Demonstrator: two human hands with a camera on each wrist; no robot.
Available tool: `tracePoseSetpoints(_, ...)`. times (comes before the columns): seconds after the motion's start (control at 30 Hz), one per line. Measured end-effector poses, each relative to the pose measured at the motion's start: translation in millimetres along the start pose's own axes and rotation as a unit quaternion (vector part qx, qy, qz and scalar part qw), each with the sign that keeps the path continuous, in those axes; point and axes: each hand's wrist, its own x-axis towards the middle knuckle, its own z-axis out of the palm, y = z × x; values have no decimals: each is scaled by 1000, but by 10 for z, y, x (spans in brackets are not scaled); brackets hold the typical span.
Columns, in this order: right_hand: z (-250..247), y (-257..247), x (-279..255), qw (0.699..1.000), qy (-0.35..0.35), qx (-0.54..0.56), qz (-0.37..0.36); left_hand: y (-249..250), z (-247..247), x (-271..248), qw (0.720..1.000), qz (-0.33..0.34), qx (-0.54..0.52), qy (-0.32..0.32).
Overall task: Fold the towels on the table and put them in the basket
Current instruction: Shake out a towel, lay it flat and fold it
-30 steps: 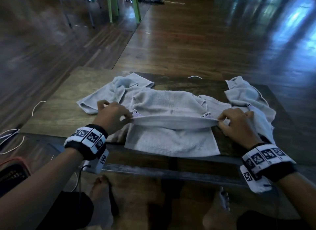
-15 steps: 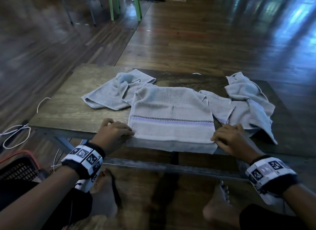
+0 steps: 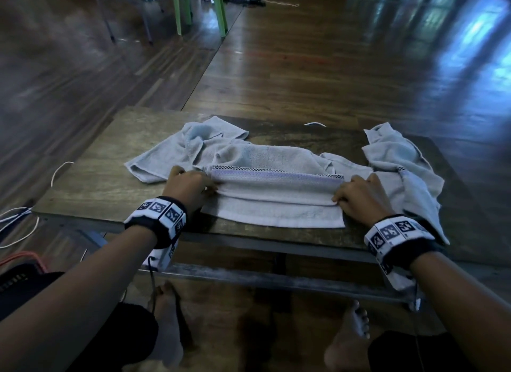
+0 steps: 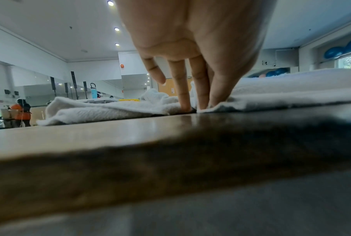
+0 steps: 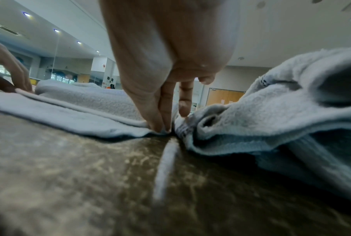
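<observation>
A pale grey towel (image 3: 276, 205) with a checked, purple-striped band lies folded at the near middle of the wooden table (image 3: 83, 194). My left hand (image 3: 210, 189) pinches the upper layer's left corner, with fingertips (image 4: 203, 105) down on the cloth at the tabletop. My right hand (image 3: 338, 201) pinches the right corner, with thumb and fingertips (image 5: 160, 127) closed on the towel edge. A second towel (image 3: 166, 161) lies crumpled at the left, and a third towel (image 3: 401, 161) lies at the right, hanging over the near edge. The basket (image 3: 16, 272) shows at the lower left, on the floor.
White cables (image 3: 16, 222) run on the floor left of the table. A green chair's legs (image 3: 201, 14) stand far behind. My bare feet (image 3: 351, 341) are under the table's near edge, with a metal frame bar (image 3: 249, 277) below it.
Half a second ago both hands lay at the towel's near corners. They have since moved away from me, pulling the upper layer back so the striped band now curls at the fold.
</observation>
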Motion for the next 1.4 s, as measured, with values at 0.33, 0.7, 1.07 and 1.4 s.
tracePoseSetpoints(0.33, -335, 102, -246, 967, 231, 110, 13, -143, -280, -107, 982, 3, -101, 159)
tracePoseSetpoints(0.7, 73, 46, -651, 987, 118, 46, -97, -64, 40, -587, 989, 115, -42, 83)
tracePoseSetpoints(1.07, 182, 69, -650, 986, 86, 103, -94, -77, 116, -593, 991, 91, -77, 65)
tracePoseSetpoints(1.4, -79, 84, -605, 968, 236, 89, -17, -118, -71, -539, 980, 72, -103, 156)
